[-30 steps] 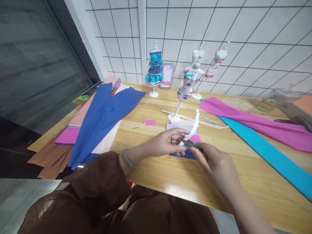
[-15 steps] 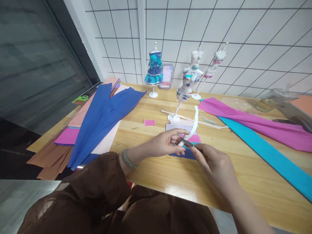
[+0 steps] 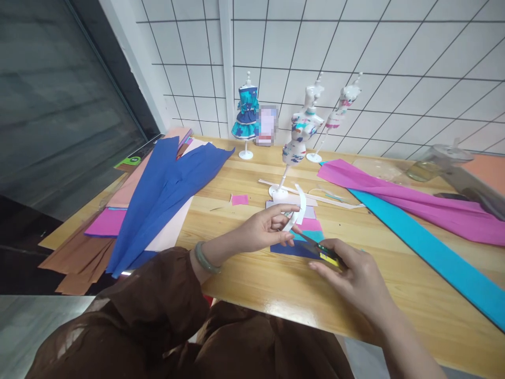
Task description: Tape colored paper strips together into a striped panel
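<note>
My left hand [image 3: 263, 227] is closed, pinching a narrow white strip [image 3: 302, 204] between thumb and fingers. The strip curves up past the fingertips, and a part of it also shows below them; I cannot tell whether it is one piece. In my right hand [image 3: 357, 271] is a small pair of scissors [image 3: 328, 257] with a yellow patch on the handle. Their blades are apart and point at the strip just right of my left fingers. Under both hands lie stacked coloured pieces [image 3: 295, 247], dark blue, teal, pink and pale lilac.
A painted mannequin [image 3: 302, 134] stands behind my hands, another [image 3: 342, 108] further back. A third mannequin wears a blue ruffled dress [image 3: 246, 113]. Blue crepe sheets [image 3: 158, 195] lie left; pink [image 3: 394, 195] and turquoise lengths [image 3: 430, 258] lie right. A pink scrap [image 3: 240, 200] sits mid-table.
My right hand has turned and drawn slightly back, showing the scissors' yellow handle and parted blades. The strip's upper end has dropped lower and to the left.
</note>
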### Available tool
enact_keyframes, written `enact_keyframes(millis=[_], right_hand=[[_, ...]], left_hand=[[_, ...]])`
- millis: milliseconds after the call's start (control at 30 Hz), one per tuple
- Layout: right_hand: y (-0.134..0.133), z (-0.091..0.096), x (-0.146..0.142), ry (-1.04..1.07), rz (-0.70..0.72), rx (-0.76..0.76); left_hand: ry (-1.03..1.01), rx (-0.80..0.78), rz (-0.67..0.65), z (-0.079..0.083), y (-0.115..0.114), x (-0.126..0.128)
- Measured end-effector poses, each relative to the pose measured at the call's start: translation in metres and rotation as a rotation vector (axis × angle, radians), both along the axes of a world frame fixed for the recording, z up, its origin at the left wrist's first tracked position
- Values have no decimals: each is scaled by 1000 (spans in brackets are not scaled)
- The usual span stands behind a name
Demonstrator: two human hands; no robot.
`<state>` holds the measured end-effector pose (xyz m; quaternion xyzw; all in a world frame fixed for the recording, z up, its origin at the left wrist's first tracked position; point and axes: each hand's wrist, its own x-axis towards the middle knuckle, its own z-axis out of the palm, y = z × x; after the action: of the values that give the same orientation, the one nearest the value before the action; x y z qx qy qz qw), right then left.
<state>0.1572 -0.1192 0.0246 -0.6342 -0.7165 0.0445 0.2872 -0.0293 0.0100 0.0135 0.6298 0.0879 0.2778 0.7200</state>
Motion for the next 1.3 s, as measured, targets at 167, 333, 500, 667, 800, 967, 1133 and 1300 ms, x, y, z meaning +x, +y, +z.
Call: enact_keyframes(millis=[167,333,500,667,800,967,1133,1300], right_hand=[[3,6,-8,298,-245,61],[18,25,-27,702,-264,-29],[26,26,-34,831,-236,-52],[23,25,-20,1118,-168,-63],[23,29,3,1261,-257,11],[30,17,39,1263,-255,30],[37,-4,53,1307,-230,-57],[36,-5,45,1230,-207,-85]], left_hand=[[18,91,31,-1,-3,-2],[131,326,55,3,-6,-6],[229,582,52,14,-7,-9],[274,655,86,18,-4,-11],[355,800,190,19,4,-14],[537,902,423,23,19,-19],[769,822,624,22,40,-27],[936,951,666,6,58,-31]])
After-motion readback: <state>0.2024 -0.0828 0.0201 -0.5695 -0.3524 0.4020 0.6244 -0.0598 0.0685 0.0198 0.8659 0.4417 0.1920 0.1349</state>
